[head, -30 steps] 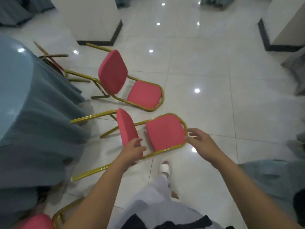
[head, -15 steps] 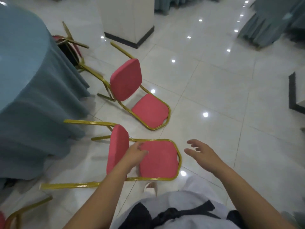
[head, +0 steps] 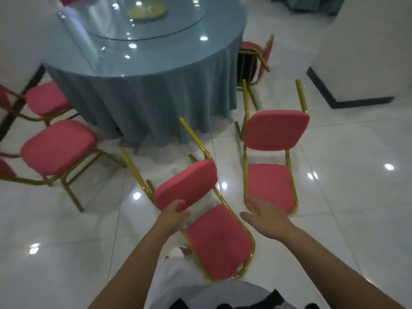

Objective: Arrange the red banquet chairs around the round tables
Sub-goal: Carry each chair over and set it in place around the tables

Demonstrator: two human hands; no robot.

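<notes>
While left hand point(head: 174, 216) grips chair backrest point(head: 185, 186) | right hand point(head: 266, 221) hovers alongside

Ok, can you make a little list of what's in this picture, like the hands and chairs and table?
Table: round table with blue cloth
Near chair: red padded chair with gold metal frame, tipped over
Left hand: grips its backrest
Right hand: open, holds nothing
Second tipped red chair: beside it, on the right
Upright red chairs: left of the table
</notes>
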